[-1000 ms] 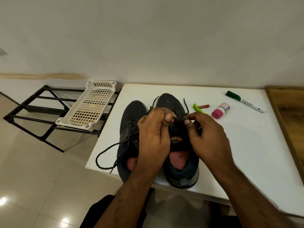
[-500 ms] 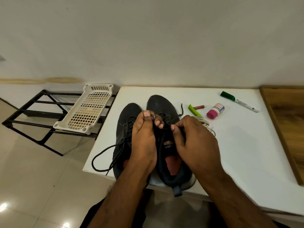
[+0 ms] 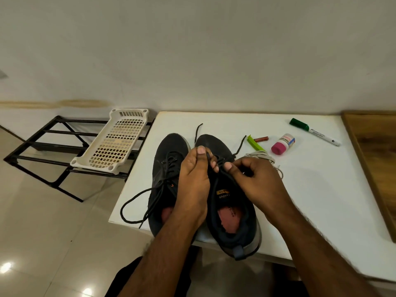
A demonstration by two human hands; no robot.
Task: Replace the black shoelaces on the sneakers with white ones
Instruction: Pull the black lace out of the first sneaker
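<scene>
Two dark sneakers stand side by side at the near edge of the white table point(image 3: 300, 189). The left sneaker point(image 3: 167, 159) keeps its black lace point(image 3: 137, 196), whose loose loop trails off the table's left edge. Over the right sneaker point(image 3: 231, 211), my left hand point(image 3: 194, 181) pinches its black lace point(image 3: 240, 147) between thumb and fingers near the upper eyelets. My right hand point(image 3: 255, 179) pinches the same lace just beside it. Lace ends stick out past both toes. A bundle of white laces point(image 3: 264, 156) lies right of that shoe, partly hidden by my right hand.
Behind the shoes lie a green clip point(image 3: 254, 143), a small red tube point(image 3: 261, 138), a pink-capped bottle point(image 3: 282, 144) and a green-capped marker point(image 3: 314, 131). A wooden surface point(image 3: 377, 159) borders the table on the right. Left of the table, a white plastic basket point(image 3: 113, 142) rests on a black rack point(image 3: 42, 146).
Both hands stayed on the right sneaker's lace and worked it looser; lace ends now stick out further past the toes. The white laces have come into view beside my right hand.
</scene>
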